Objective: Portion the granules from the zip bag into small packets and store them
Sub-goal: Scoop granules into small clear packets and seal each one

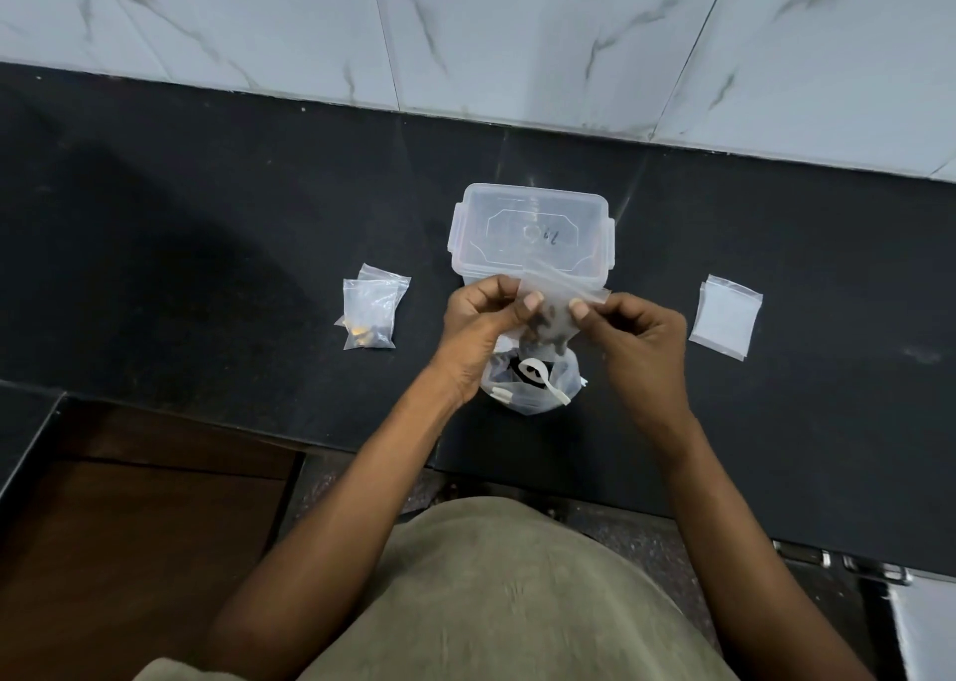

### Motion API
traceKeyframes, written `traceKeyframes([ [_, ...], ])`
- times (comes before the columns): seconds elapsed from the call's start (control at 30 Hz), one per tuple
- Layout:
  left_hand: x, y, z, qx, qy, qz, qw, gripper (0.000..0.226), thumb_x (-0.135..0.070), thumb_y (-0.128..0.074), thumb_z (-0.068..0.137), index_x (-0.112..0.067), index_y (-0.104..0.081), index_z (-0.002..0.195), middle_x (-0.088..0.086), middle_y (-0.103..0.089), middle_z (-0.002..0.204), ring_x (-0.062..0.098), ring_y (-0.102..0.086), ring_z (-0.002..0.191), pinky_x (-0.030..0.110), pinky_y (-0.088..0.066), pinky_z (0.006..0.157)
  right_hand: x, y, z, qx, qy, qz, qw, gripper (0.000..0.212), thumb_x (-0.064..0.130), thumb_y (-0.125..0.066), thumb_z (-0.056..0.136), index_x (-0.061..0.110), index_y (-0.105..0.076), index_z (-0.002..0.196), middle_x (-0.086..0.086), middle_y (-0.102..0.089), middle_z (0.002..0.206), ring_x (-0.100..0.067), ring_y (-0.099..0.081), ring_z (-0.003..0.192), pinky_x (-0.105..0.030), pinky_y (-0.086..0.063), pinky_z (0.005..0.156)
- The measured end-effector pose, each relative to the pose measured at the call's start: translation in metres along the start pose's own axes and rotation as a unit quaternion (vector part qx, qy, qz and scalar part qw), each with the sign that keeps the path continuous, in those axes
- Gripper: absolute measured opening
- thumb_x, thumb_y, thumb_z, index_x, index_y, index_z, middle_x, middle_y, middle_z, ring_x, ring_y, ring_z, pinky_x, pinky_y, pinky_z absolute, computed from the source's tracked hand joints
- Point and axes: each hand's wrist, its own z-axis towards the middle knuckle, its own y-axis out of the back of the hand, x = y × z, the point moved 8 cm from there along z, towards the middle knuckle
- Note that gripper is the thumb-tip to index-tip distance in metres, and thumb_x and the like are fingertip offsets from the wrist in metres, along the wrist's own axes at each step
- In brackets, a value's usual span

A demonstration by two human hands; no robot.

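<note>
Both thumbs and fingers pinch the top strip of a small clear plastic packet of dark granules, left hand and right hand at opposite ends, probably to press its zip shut. The packet hangs mouth-up, its long axis running from the fingers down toward the person. Just below it stands the open clear zip bag with a white plastic spoon inside. Beyond the fingers sits a lidded translucent box; filled packets lie left, empty ones right on the black bench.
</note>
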Motion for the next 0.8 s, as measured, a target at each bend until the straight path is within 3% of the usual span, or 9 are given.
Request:
traceKeyframes([
  [0.13, 0.002, 0.013, 0.003, -0.05, -0.022, 0.028, 0.998, 0.007, 0.001, -0.077, 0.077, 0.002, -0.071, 0.08, 0.006, -0.071, 0.083, 0.019, -0.069, 0.083, 0.03, -0.059, 0.078, 0.001, 0.002, 0.002, 0.016, -0.02, 0.003, 1.0, 0.019, 0.0, -0.073, 0.09, 0.01, -0.073, 0.074, 0.006, -0.074, 0.068, -0.004, -0.067, 0.063, -0.017, -0.053, 0.064],
  [0.2, 0.003, 0.015, 0.004, -0.058, -0.03, 0.044, 0.997, 0.009, 0.009, -0.076, 0.076, 0.0, -0.074, 0.077, 0.006, -0.072, 0.085, 0.022, -0.069, 0.087, 0.032, -0.058, 0.084, -0.001, 0.003, 0.004, 0.021, -0.029, -0.003, 0.999, 0.024, -0.004, -0.07, 0.091, 0.009, -0.068, 0.071, 0.013, -0.067, 0.059, 0.002, -0.06, 0.053, -0.011, -0.047, 0.056],
  [0.27, 0.001, 0.013, 0.003, -0.054, -0.037, 0.06, 0.996, 0.017, 0.014, -0.076, 0.074, -0.003, -0.076, 0.074, 0.007, -0.072, 0.085, 0.023, -0.069, 0.087, 0.03, -0.058, 0.083, 0.002, 0.004, 0.005, 0.029, -0.015, -0.06, 0.998, 0.023, 0.001, -0.075, 0.089, 0.013, -0.07, 0.07, 0.014, -0.066, 0.061, 0.002, -0.058, 0.056, -0.015, -0.046, 0.059],
  [0.37, 0.0, 0.011, 0.001, -0.063, -0.03, 0.045, 0.997, 0.019, 0.009, -0.077, 0.074, -0.01, -0.078, 0.07, 0.006, -0.074, 0.079, 0.019, -0.071, 0.078, 0.028, -0.059, 0.078, 0.008, 0.001, 0.005, 0.064, -0.019, -0.049, 0.997, 0.028, -0.005, -0.071, 0.09, 0.01, -0.066, 0.067, 0.015, -0.064, 0.057, 0.002, -0.056, 0.053, -0.013, -0.045, 0.057],
  [0.47, 0.001, 0.01, 0.0, -0.077, -0.017, 0.022, 0.997, 0.016, 0.005, -0.074, 0.08, -0.008, -0.077, 0.072, 0.005, -0.074, 0.074, 0.017, -0.07, 0.073, 0.028, -0.06, 0.072, 0.01, 0.004, 0.009, 0.05, 0.001, -0.117, 0.992, 0.024, 0.006, -0.074, 0.091, 0.01, -0.07, 0.068, 0.006, -0.068, 0.061, -0.004, -0.057, 0.057, -0.029, -0.047, 0.054],
  [0.53, 0.004, 0.01, -0.001, -0.081, -0.007, 0.024, 0.996, 0.015, 0.005, -0.072, 0.085, -0.007, -0.075, 0.076, 0.004, -0.074, 0.072, 0.014, -0.07, 0.069, 0.027, -0.06, 0.065, 0.008, 0.006, 0.011, 0.04, 0.019, -0.157, 0.987, 0.012, 0.012, -0.076, 0.091, 0.009, -0.077, 0.079, -0.005, -0.076, 0.075, -0.012, -0.065, 0.07, -0.039, -0.056, 0.064],
  [0.63, 0.006, 0.009, -0.002, -0.078, 0.005, 0.023, 0.997, 0.007, 0.001, -0.071, 0.087, -0.004, -0.071, 0.082, 0.003, -0.073, 0.073, 0.014, -0.07, 0.069, 0.032, -0.062, 0.061, 0.006, 0.005, 0.01, 0.035, 0.021, -0.143, 0.989, 0.009, 0.006, -0.074, 0.092, 0.011, -0.077, 0.084, 0.003, -0.075, 0.075, -0.002, -0.064, 0.066, -0.023, -0.052, 0.061],
  [0.73, 0.002, 0.01, -0.004, -0.074, 0.002, 0.032, 0.997, 0.006, 0.004, -0.069, 0.088, 0.0, -0.07, 0.084, 0.001, -0.073, 0.07, 0.011, -0.07, 0.065, 0.025, -0.059, 0.059, 0.002, 0.004, 0.01, 0.041, 0.014, -0.157, 0.987, 0.009, 0.012, -0.077, 0.09, 0.007, -0.076, 0.083, -0.011, -0.074, 0.076, -0.008, -0.061, 0.067, -0.034, -0.053, 0.06],
  [0.8, 0.001, 0.011, -0.005, -0.07, 0.001, 0.036, 0.997, 0.003, 0.005, -0.067, 0.089, 0.003, -0.069, 0.087, 0.002, -0.073, 0.07, 0.011, -0.069, 0.063, 0.024, -0.058, 0.057, 0.0, 0.004, 0.01, 0.045, 0.012, -0.182, 0.982, 0.011, 0.015, -0.081, 0.087, 0.006, -0.076, 0.086, -0.015, -0.073, 0.078, -0.011, -0.06, 0.067, -0.032, -0.052, 0.063],
])
